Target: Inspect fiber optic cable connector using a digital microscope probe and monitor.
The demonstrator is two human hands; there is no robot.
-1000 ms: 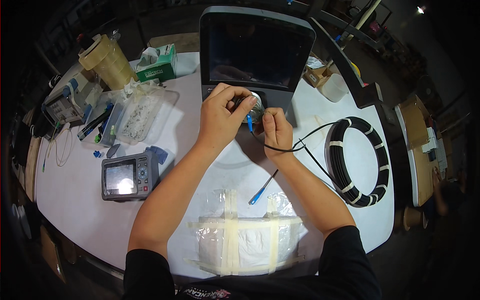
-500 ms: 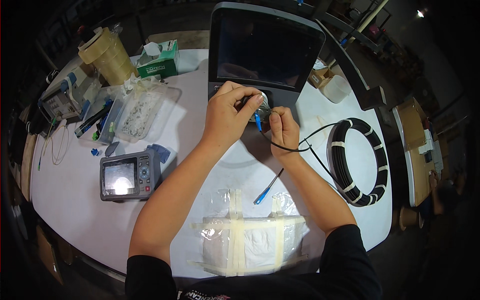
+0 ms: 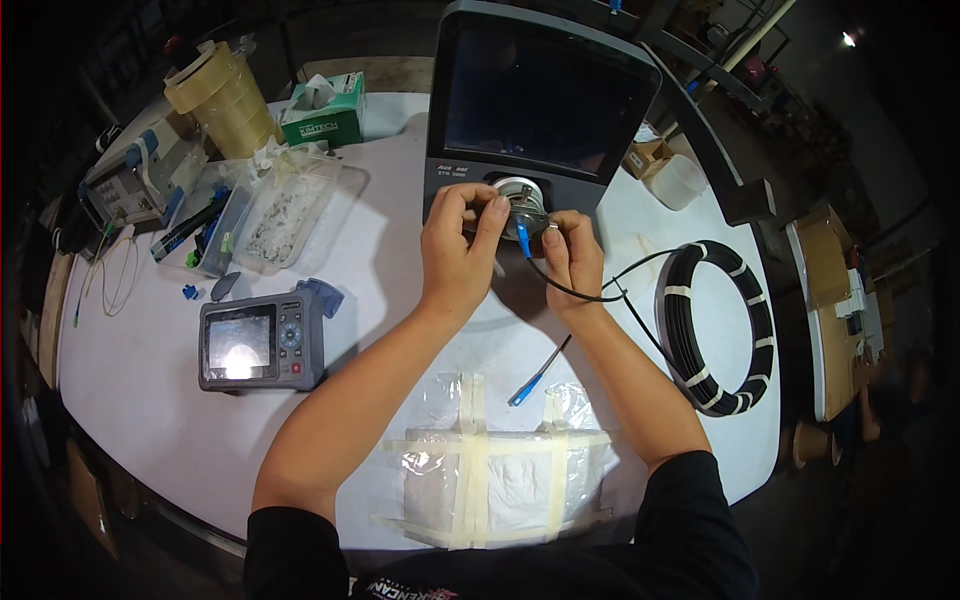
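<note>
From where I sit, a grey handheld tester (image 3: 262,343) stands at the left of the white surface (image 3: 150,350), its screen lit. The left hand (image 3: 462,245) comes next, its fingers curled around the left edge of a round metal fixture (image 3: 517,187) on the front of a large dark monitor (image 3: 550,90). I see a blue connector (image 3: 523,238) pointing up against that fixture, between both hands, its black cable trailing below. Another blue connector (image 3: 526,390) lies lower down. The right hand (image 3: 572,262) has its fingers narrow at the fixture's right edge; I cannot tell what they pinch. Furthest right I have a black cable coil (image 3: 676,310), bound with pale ties.
</note>
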